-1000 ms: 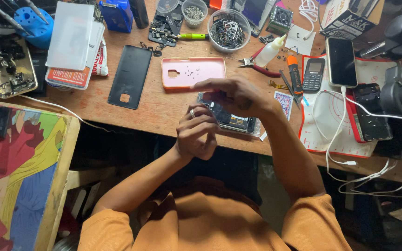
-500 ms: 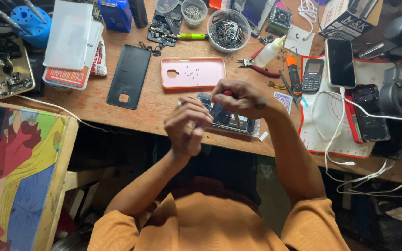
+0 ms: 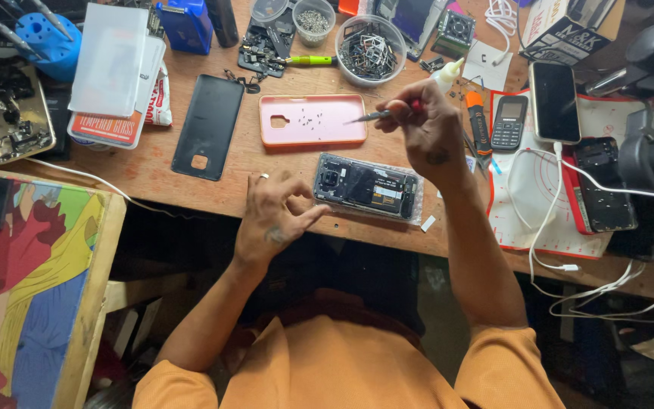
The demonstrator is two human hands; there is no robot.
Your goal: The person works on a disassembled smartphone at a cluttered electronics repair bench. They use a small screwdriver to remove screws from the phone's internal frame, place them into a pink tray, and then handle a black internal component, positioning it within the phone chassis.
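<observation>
The right hand has lifted off the opened phone, gripping a screwdriver whose tip now hovers over the pink case of loose screws, suggesting a screw came out, while the left hand, empty with fingers loosely spread, rests just left of the phone.

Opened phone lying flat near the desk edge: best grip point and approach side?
Pinch the opened phone across its two long edges, near the middle, coming from above. It lies flat, back removed and internals facing up, so avoid pressing the exposed top. The near long edge faces the left hand; the right hand holds a screwdriver above the pink case.
</observation>
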